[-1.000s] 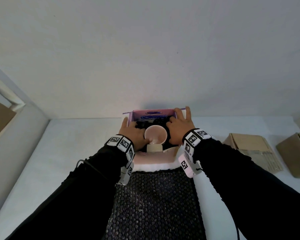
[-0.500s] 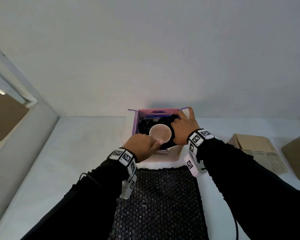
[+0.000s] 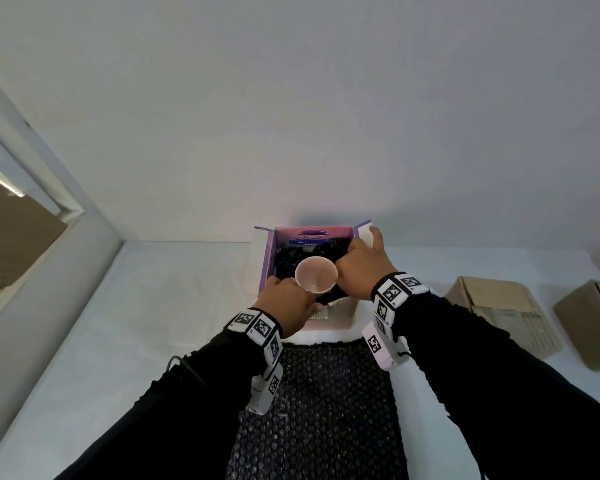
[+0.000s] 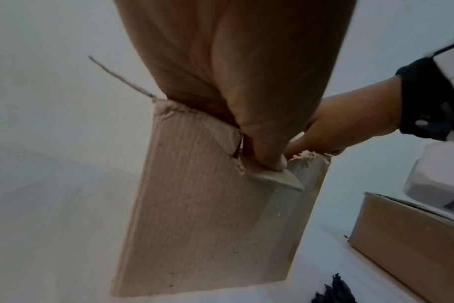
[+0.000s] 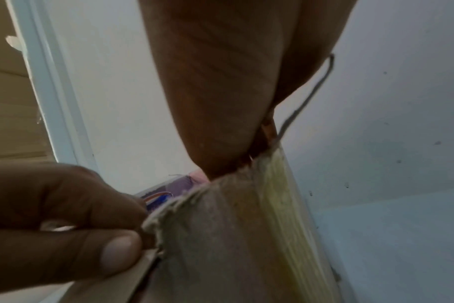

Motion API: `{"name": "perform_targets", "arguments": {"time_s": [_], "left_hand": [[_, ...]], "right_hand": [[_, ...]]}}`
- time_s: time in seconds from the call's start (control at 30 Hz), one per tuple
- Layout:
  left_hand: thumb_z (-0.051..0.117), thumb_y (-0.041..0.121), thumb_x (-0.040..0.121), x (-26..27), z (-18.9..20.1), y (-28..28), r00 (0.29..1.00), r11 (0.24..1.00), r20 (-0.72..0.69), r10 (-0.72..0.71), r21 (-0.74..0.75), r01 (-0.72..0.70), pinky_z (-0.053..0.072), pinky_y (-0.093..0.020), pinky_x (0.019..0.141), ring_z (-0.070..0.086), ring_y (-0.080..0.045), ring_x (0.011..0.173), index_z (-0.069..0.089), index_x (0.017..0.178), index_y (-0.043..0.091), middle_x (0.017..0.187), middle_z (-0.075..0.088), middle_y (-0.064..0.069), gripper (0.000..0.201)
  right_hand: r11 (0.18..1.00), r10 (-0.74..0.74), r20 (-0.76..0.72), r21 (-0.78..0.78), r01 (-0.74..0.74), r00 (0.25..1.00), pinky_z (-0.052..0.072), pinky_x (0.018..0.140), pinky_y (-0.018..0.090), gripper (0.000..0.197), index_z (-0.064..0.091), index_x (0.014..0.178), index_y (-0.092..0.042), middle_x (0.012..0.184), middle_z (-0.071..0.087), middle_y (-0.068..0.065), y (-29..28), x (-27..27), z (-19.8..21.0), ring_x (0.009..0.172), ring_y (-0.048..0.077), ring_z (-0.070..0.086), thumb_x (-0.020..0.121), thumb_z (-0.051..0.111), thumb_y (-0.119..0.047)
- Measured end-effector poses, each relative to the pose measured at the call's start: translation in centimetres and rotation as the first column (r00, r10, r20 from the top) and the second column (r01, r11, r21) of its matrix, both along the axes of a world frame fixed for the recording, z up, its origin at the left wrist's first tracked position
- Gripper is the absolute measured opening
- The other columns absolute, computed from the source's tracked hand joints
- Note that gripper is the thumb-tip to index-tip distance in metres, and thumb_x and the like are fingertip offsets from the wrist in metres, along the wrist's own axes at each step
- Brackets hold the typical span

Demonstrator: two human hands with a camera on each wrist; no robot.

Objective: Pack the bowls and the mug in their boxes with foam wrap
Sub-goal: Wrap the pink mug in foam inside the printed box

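Observation:
An open purple box (image 3: 269, 258) stands at the back of the table against the wall, lined with dark bubble wrap (image 3: 291, 261). A pale pink mug (image 3: 315, 277) stands upright in it, mouth up. My left hand (image 3: 305, 303) grips the box's near front edge; in the left wrist view its thumb (image 4: 268, 157) pushes a torn cardboard flap (image 4: 275, 180) on the brown front wall (image 4: 194, 215). My right hand (image 3: 359, 258) lies over the box's right side, fingers stretched onto the white right flap (image 3: 363, 233). In the right wrist view its fingertips are hidden behind the box wall (image 5: 233, 235).
A dark bubble wrap sheet (image 3: 319, 393) runs from the box toward me, with a white foam sheet (image 3: 326, 332) under its far end. Two brown cardboard boxes (image 3: 499, 306) (image 3: 593, 317) lie on the table to the right. A window frame (image 3: 49, 188) is at the left.
My left hand came out of the box and took hold of its near front edge. The right hand stayed at the box's right side.

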State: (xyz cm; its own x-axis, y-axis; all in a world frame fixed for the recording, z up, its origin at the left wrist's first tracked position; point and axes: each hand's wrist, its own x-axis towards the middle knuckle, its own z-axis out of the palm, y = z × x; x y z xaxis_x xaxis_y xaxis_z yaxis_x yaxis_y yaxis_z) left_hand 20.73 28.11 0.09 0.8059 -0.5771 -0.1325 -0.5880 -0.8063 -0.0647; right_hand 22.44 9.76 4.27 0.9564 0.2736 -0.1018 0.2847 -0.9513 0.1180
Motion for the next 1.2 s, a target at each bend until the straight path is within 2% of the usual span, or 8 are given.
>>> {"name": "perform_targets", "arguments": {"time_s": [0.17, 0.3, 0.47, 0.6, 0.73, 0.87, 1.07, 1.2], "left_hand": [[0.035, 0.043, 0.092, -1.8, 1.1, 0.6, 0.981, 0.988, 0.19, -0.039, -0.138, 0.066, 0.034, -0.035, 0.074, 0.057, -0.025, 0.089, 0.066, 0.106, 0.028, 0.093, 0.067, 0.002, 0.038], [0.05, 0.042, 0.091, -4.3, 0.9, 1.5, 0.949, 0.832, 0.313, 0.035, -0.536, 0.146, 0.04, -0.033, 0.059, 0.049, -0.02, 0.069, 0.067, 0.08, 0.017, 0.076, 0.056, 0.001, 0.032], [0.051, 0.043, 0.09, -8.5, -0.8, 2.5, 0.984, 0.802, 0.172, 0.036, -0.592, 0.074, 0.044, -0.033, 0.052, 0.052, -0.02, 0.061, 0.059, 0.07, 0.017, 0.071, 0.052, 0.001, 0.034], [0.05, 0.052, 0.087, -11.9, -3.3, 3.9, 0.985, 0.967, -0.168, 0.047, -0.24, -0.087, 0.048, -0.038, 0.083, 0.056, -0.023, 0.1, 0.064, 0.099, 0.025, 0.103, 0.057, 0.001, 0.033], [0.053, 0.069, 0.08, -14.6, -5.1, 5.4, 0.949, 0.986, -0.294, 0.115, -0.08, -0.144, 0.037, -0.042, 0.103, 0.037, -0.022, 0.128, 0.042, 0.135, 0.033, 0.139, 0.039, 0.004, 0.067], [0.057, 0.068, 0.077, -15.4, -5.3, 6.0, 0.967, 0.984, -0.202, 0.153, -0.055, -0.167, 0.026, -0.041, 0.11, 0.024, -0.021, 0.14, 0.036, 0.14, 0.035, 0.152, 0.027, 0.006, 0.075], [0.06, 0.03, 0.084, -14.5, -4.4, 6.2, 0.972, 0.932, -0.067, 0.224, -0.278, -0.234, 0.038, -0.036, 0.091, 0.058, -0.024, 0.105, 0.058, 0.104, 0.024, 0.104, 0.065, 0.003, 0.021], [0.054, 0.01, 0.077, -13.8, -3.1, 5.9, 0.984, 0.91, -0.004, 0.176, -0.381, -0.165, 0.046, -0.038, 0.076, 0.06, -0.028, 0.083, 0.058, 0.104, 0.018, 0.09, 0.066, -0.003, 0.029]], "right_hand": [[0.96, 0.095, 0.405, 0.205, -0.192, 0.909, 0.019, 0.106, 0.049, 0.008, 0.059, 0.086, -0.025, 0.084, 0.061, -0.01, -0.5, -3.4, 0.0, 0.098, 0.019, 0.053, 0.086, 0.053, -0.031], [0.871, 0.33, 0.504, 0.163, -0.463, 0.798, 0.038, 0.073, 0.038, 0.014, 0.056, 0.082, -0.016, 0.078, 0.061, 0.002, -0.1, -7.4, -1.6, 0.079, 0.024, 0.05, 0.085, 0.054, -0.029], [0.849, 0.333, 0.265, 0.333, -0.41, 0.905, 0.043, 0.07, 0.038, 0.029, 0.051, 0.077, -0.021, 0.073, 0.057, 0.0, 0.1, -12.8, -5.6, 0.077, 0.024, 0.052, 0.085, 0.057, -0.048], [0.965, 0.199, -0.226, 0.214, -0.15, 0.954, 0.034, 0.094, 0.045, 0.078, 0.045, 0.122, -0.032, 0.122, 0.048, -0.002, 0.4, -16.9, -9.6, 0.112, 0.022, 0.041, 0.066, 0.048, -0.086], [0.952, 0.153, -0.171, 0.291, -0.098, 0.973, 0.03, 0.098, 0.042, 0.045, 0.055, 0.116, -0.034, 0.126, 0.047, -0.008, 0.7, -18.4, -11.1, 0.119, 0.02, 0.038, 0.082, 0.057, -0.063], [0.887, 0.141, -0.041, 0.45, -0.108, 0.989, 0.029, 0.097, 0.038, 0.023, 0.069, 0.1, -0.031, 0.112, 0.062, -0.015, 0.9, -18.1, -10.4, 0.109, 0.015, 0.049, 0.093, 0.052, -0.045], [0.82, 0.046, 0.066, 0.567, -0.075, 0.997, 0.033, 0.1, 0.038, 0.014, 0.06, 0.1, -0.023, 0.089, 0.066, -0.006, 1.4, -17.0, -7.9, 0.083, 0.017, 0.057, 0.1, 0.046, -0.023], [0.785, -0.009, 0.108, 0.617, -0.06, 0.994, 0.037, 0.09, 0.039, 0.021, 0.056, 0.108, -0.021, 0.09, 0.062, -0.003, 1.7, -16.5, -6.3, 0.078, 0.019, 0.053, 0.102, 0.036, -0.018]]}}
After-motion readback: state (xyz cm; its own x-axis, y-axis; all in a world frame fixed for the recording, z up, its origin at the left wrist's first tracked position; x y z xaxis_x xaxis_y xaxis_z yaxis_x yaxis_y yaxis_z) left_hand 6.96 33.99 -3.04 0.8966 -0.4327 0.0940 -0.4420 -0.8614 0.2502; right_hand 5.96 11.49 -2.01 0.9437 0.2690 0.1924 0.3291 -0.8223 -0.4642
